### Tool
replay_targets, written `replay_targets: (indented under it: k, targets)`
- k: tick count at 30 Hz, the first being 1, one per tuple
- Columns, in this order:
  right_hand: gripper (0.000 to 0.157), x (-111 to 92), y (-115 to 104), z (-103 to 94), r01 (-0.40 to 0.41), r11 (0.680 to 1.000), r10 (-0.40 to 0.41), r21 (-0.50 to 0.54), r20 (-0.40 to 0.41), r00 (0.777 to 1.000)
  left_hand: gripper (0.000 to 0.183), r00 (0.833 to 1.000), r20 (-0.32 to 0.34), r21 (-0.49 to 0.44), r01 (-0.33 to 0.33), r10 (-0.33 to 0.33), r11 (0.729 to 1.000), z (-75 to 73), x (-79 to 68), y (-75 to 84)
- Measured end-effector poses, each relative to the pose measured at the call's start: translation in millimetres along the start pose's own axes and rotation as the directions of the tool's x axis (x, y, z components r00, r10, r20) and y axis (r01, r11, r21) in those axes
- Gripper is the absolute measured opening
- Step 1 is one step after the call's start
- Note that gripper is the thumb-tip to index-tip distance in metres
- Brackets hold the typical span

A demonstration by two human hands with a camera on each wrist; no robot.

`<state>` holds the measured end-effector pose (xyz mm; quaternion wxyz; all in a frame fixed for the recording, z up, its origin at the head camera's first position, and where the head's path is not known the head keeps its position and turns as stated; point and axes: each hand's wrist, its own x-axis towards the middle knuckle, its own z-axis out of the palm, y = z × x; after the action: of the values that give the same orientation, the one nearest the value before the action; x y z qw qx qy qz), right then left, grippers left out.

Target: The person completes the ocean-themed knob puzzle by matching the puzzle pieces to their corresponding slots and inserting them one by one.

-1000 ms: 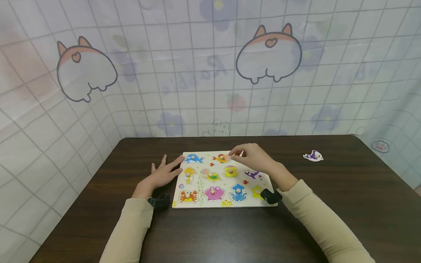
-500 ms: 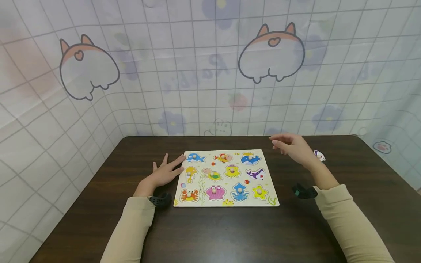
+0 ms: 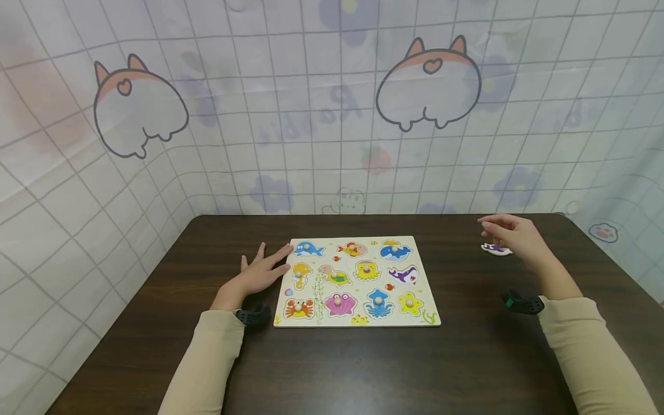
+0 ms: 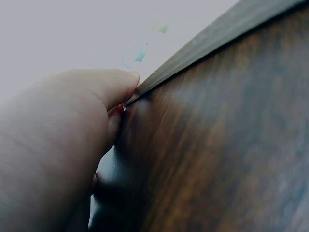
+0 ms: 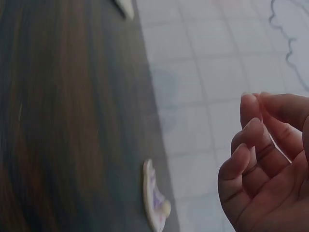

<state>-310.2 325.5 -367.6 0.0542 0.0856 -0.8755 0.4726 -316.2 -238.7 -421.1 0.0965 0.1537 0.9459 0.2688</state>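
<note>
A white peg puzzle board (image 3: 332, 323) with sea-animal pieces lies flat on the table. My left hand (image 3: 259, 276) rests at its left edge with fingers spread, fingertips on the border; the left wrist view has the thumb (image 4: 120, 83) at the board's side. My right hand (image 3: 519, 236) is raised at the far right with fingers loosely curled. In the right wrist view, the thumb and index tips meet with nothing between them. Just below that hand lies a purple-and-white sea-animal puzzle piece (image 3: 496, 249) with a small knob, partly overlapped by the hand. The board's purple shark picture (image 3: 403, 275) shows no knob.
The dark wooden table (image 3: 342, 369) reaches back to a white grid-patterned curtain (image 3: 311, 144) with cartoon prints. Other board pieces, such as a blue whale (image 3: 395, 251), a crab (image 3: 298, 308) and a yellow star (image 3: 410, 303), have round knobs.
My right hand has left the top of the board and moved right across the table to above the purple piece. My left hand has stayed at the board's left edge.
</note>
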Motion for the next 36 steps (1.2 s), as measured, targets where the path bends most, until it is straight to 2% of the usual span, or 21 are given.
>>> replay_targets:
  k: [6,10,21,27,36]
  targets:
    - [0.045,0,17,-14.0,-0.035,0.98,0.039,-0.195,0.016,0.999,0.065,1.0,0.002,-0.007,0.004,-0.004,1.0,-0.4,-1.6,1.0]
    - [0.046,3,28,-21.0,-0.074,0.96,0.089,-0.27,0.041,0.995,0.064,1.0,0.001,-0.005,0.003,-0.003,1.0,-0.5,-2.3,2.3]
    - [0.041,8,49,-30.4,-0.159,0.94,0.202,-0.301,0.117,0.972,0.065,1.0,0.003,0.006,-0.002,0.002,1.0,0.0,-1.2,2.3]
    - [0.04,12,55,-31.5,-0.149,0.936,0.199,-0.318,0.132,0.971,0.065,1.0,0.002,-0.008,-0.005,0.006,1.0,-0.4,0.0,1.7]
    - [0.035,10,46,-26.6,-0.117,0.913,0.177,-0.39,0.119,0.977,0.065,1.0,0.007,-0.009,-0.002,0.002,1.0,-1.1,-2.1,0.6]
